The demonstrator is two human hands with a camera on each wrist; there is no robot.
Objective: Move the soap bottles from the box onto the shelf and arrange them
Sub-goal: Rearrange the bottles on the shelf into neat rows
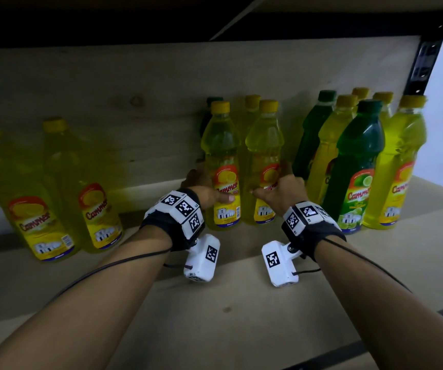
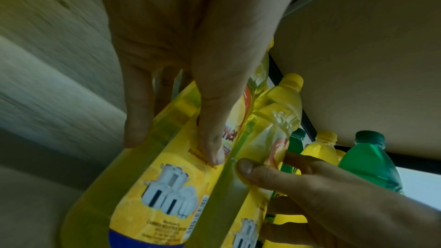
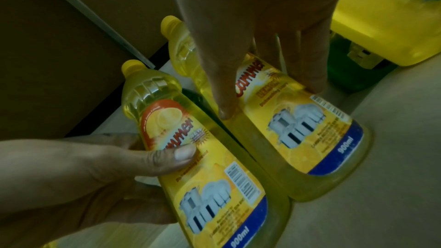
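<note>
Two yellow bottles (image 1: 223, 166) held upright, fingers (image 1: 285, 166) half hidden behind, dark-capped bottle (image 1: 213, 100) obscured.

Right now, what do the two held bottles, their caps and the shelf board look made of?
Left-hand bottle and right-hand bottle: clear glossy plastic, probably; the yellow liquid shows through and the ribbed shoulders catch highlights.
Caps: opaque yellow plastic, ridged, duller finish.
Shelf board: pale matte wood or plywood, seemingly; faint grain and small dark specks.
</note>
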